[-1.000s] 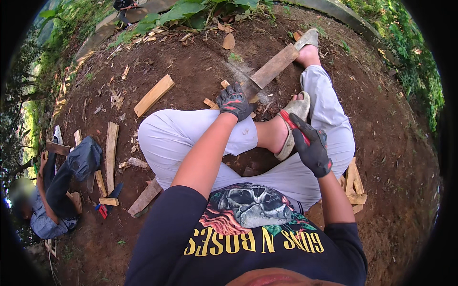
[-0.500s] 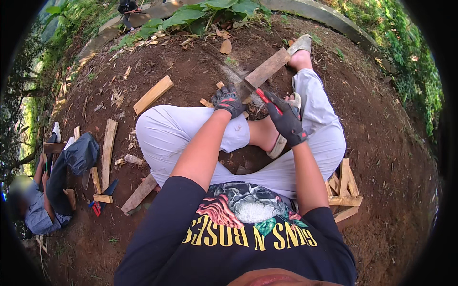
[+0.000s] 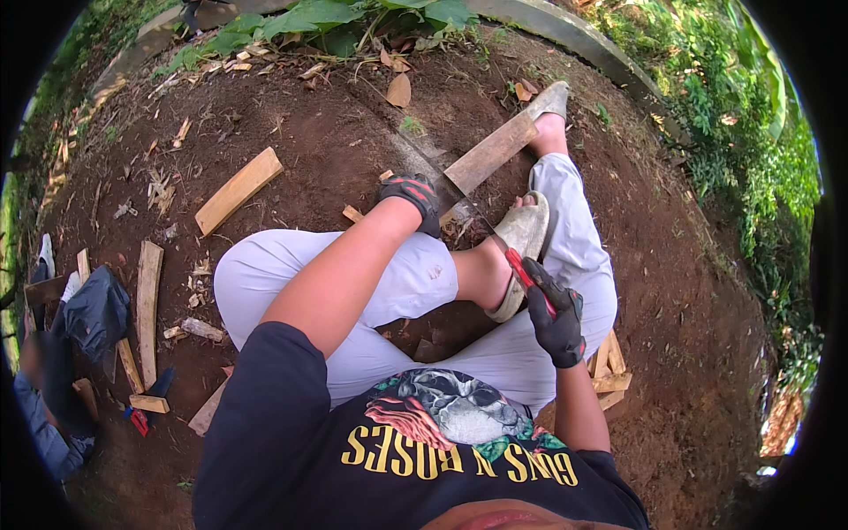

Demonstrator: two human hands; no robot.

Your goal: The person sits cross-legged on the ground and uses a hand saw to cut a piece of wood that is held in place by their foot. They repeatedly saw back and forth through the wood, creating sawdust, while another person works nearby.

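Head view: holding saw (image 3: 518, 265) in curled fingers of right hand (image 3: 555, 318); touching board (image 3: 491, 157) with left hand (image 3: 413, 200), cannot tell closure; beyond left fingers, seemingly cut partway, not yet through.

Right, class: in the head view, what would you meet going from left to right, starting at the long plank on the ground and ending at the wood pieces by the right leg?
Long plank, pale block, left hand, brown board, right hand, wood pieces.

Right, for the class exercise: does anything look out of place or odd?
One thing: the nearer open-toed sandal leaves bare toes exposed close to the red-handled saw that the right hand holds across the board. It looks odd because that hand is gloved.
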